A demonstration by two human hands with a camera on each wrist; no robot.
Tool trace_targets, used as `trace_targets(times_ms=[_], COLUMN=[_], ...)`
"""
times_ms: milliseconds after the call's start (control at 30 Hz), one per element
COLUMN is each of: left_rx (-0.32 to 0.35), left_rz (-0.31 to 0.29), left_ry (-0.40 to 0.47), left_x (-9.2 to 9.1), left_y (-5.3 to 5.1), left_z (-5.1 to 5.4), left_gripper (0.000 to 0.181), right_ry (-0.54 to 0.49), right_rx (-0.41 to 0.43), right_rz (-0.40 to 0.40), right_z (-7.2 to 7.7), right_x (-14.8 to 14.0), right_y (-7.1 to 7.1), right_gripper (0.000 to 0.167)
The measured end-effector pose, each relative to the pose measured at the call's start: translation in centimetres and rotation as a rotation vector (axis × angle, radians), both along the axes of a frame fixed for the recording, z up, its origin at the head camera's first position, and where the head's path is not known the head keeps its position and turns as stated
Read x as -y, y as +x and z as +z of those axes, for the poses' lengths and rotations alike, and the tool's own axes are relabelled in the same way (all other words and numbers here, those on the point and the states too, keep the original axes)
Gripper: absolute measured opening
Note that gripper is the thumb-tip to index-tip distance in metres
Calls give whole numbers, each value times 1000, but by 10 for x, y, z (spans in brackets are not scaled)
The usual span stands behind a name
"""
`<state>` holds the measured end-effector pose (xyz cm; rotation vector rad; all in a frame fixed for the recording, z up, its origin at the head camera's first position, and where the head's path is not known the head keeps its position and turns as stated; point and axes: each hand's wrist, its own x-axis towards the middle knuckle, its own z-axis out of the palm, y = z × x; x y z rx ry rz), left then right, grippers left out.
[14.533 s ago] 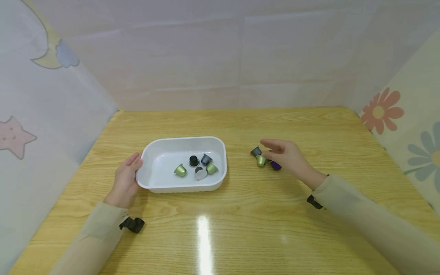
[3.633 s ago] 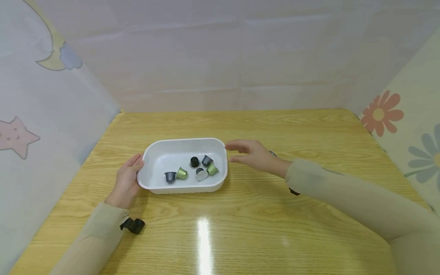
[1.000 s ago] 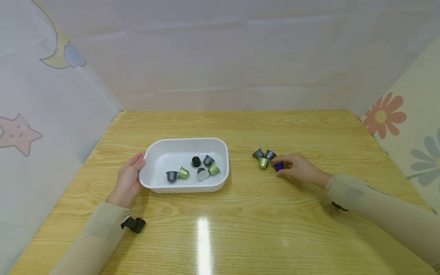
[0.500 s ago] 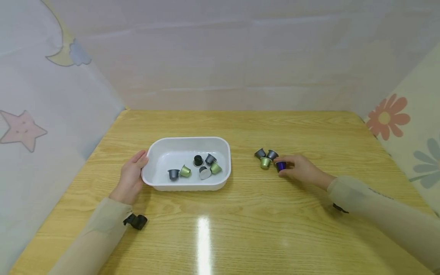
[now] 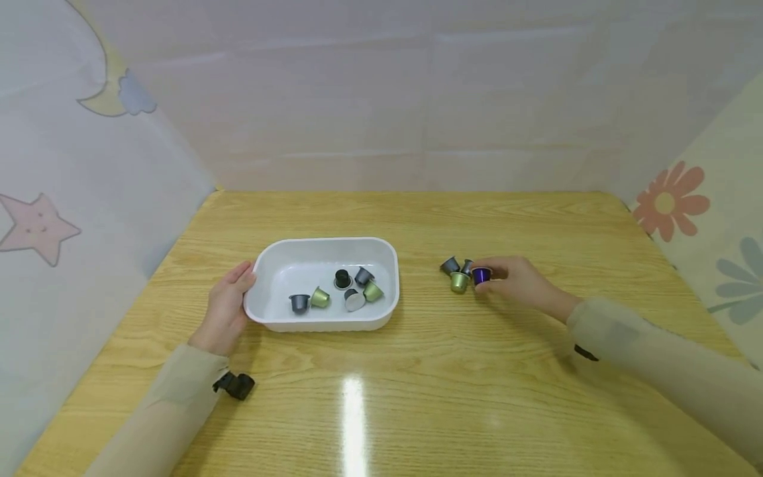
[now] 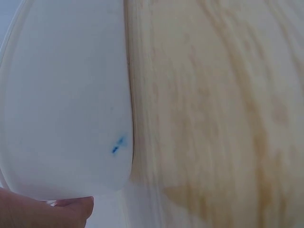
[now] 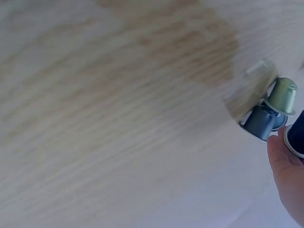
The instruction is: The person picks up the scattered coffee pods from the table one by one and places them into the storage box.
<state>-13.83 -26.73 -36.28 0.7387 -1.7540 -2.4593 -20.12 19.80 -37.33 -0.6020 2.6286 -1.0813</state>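
Note:
The left hand [image 5: 225,309] grips the left end of a white tray [image 5: 322,326], its thumb over the rim; in the left wrist view fingers [image 6: 71,211] touch the tray's edge [image 6: 66,118]. Several green, grey and black capsules lie in the tray's middle and right part. The right hand [image 5: 521,285] pinches a purple capsule [image 5: 481,276] between thumb and fingers. Just left of it are a green capsule [image 5: 458,282] and two dark grey capsules, one of them [image 5: 450,265] farther left, the other [image 5: 467,266] partly hidden. The right wrist view shows the purple capsule [image 7: 297,135] dark at the edge.
The wooden table [image 5: 417,384] extends around the tray and capsules. A pale wall covering stands behind it, with a star [image 5: 38,228] on the left side and flowers [image 5: 670,202] on the right. Black wrist devices sit at both cuffs.
Over the last half second the right hand has moved slightly up and left with the purple capsule, now covering part of a grey one. The left hand has kept its grip on the tray.

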Motion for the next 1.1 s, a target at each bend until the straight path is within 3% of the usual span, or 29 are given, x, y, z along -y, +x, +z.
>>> trace_targets(times_ms=[333,700,1100], left_rx=[-3,-15,-25], left_rz=[-13,-24,-39], left_ry=[-24,-30,-33], left_x=[1,0,1], left_y=[1,2,1], left_z=[-3,-3,-4], left_gripper=[55,55,55], right_ry=[-22,-168,-252], right_rx=[8,81,62], right_rz=[-1,17,27], right_z=[16,27,26], right_x=[19,39,58], right_y=[-1,-1,-5], right_gripper=[45,49,49])
